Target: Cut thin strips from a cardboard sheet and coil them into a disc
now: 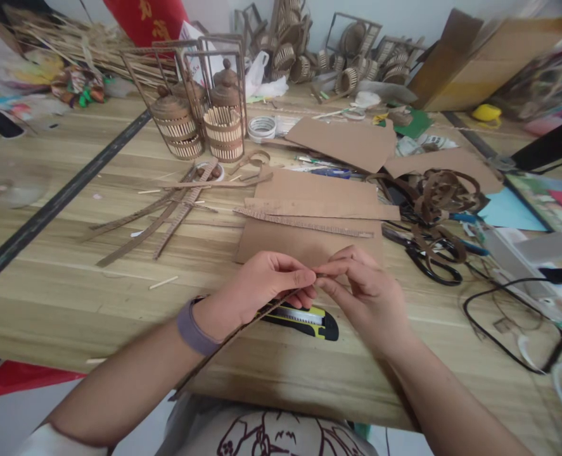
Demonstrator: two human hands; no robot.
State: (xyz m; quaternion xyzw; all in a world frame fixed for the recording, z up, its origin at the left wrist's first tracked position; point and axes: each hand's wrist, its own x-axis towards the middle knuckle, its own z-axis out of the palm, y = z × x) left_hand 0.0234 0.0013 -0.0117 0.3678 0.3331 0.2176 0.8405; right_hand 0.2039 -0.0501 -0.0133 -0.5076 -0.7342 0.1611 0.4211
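Observation:
Between both hands runs a thin brown cardboard strip (242, 330), slanting down to the lower left under my left wrist. My left hand (271, 285) pinches it near its upper end with thumb and fingers. Right beside it, my right hand (364, 285) grips the tip of the same strip between thumb and forefinger. A yellow and black utility knife (309, 322) lies on the table just below my hands. Beyond them, a corrugated cardboard strip (304, 224) rests on flat cardboard sheets (309, 244).
Several loose cardboard strips (166, 218) lie at the left. Small slatted lantern-like models (223, 133) stand behind them. Black-handled scissors (435, 269), a coil of brown strips (447, 193) and a black cable (480, 329) occupy the right. A cardboard box (480, 63) sits at the back.

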